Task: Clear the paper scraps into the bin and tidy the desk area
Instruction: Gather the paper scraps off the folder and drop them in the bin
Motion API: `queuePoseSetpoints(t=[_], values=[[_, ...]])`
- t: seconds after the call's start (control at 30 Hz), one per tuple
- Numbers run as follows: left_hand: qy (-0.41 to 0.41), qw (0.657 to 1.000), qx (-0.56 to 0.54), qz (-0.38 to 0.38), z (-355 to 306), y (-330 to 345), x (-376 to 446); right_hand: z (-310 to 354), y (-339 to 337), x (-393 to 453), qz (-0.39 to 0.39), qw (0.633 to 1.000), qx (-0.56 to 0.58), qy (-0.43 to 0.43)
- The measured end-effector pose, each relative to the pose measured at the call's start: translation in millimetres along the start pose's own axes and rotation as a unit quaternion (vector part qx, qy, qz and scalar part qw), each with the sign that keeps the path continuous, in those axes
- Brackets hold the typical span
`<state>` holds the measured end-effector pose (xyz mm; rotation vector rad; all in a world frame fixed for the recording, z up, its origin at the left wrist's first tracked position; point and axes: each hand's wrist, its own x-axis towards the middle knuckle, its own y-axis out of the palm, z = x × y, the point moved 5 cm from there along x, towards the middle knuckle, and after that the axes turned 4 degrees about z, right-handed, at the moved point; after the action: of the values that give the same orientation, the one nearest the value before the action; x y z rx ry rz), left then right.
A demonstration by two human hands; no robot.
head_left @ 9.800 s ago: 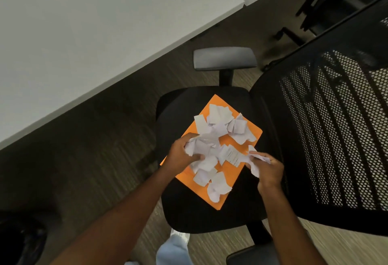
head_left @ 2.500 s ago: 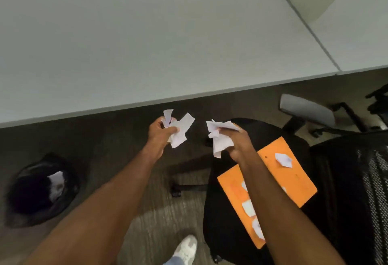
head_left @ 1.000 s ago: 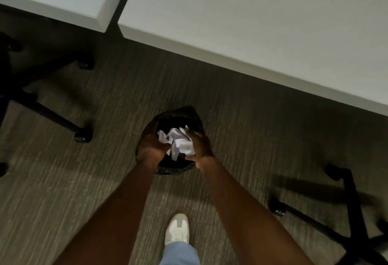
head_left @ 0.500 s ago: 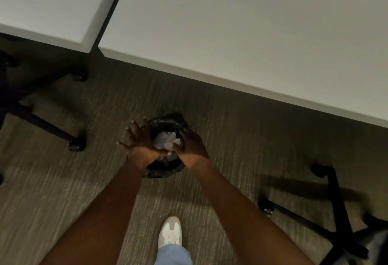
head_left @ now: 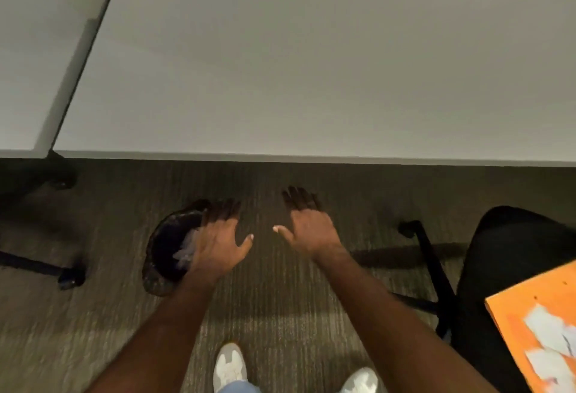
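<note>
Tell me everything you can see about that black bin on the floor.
The bin is small, round and dark, seemingly lined with a black bag. It sits on the grey carpet just in front of the white desk, and appears tipped in this wide-angle view. Crumpled white paper scraps lie inside. The left hand, open and empty, overlaps its right rim in view; whether they touch is unclear.

Empty spread hands beside bin
</note>
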<state>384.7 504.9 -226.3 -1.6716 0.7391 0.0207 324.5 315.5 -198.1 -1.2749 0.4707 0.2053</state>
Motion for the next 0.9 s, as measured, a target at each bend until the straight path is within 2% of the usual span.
queuePoseSetpoints(t=[0.2, 0.47, 0.57, 0.67, 0.8, 0.9], values=[[0.151, 0.988, 0.019, -0.027, -145.2, -21.9, -11.0, -118.4, -57.6, -79.7, -0.079, 0.994, -0.04, 0.07], [0.309, 0.95, 0.04, 0.026, -343.5, -8.1, -33.4, -287.6, -90.4, -202.5, -0.166, 0.965, 0.019, 0.203], [0.363, 0.929, 0.052, 0.054, -425.4, 15.2, -53.3, -349.7, -79.4, -265.5, -0.161, 0.948, 0.023, 0.274], [0.409, 0.903, 0.076, 0.107, -501.5, 47.3, -77.4, -407.5, -58.4, -323.2, -0.124, 0.935, 0.039, 0.331], [0.461, 0.86, 0.125, 0.181, -570.2, 95.2, -112.5, -468.5, -29.8, -374.2, -0.07, 0.924, 0.062, 0.371], [0.489, 0.828, 0.197, 0.19, -603.3, 139.4, -133.5, -514.1, -8.8, -392.4, -0.037, 0.921, 0.092, 0.377]])
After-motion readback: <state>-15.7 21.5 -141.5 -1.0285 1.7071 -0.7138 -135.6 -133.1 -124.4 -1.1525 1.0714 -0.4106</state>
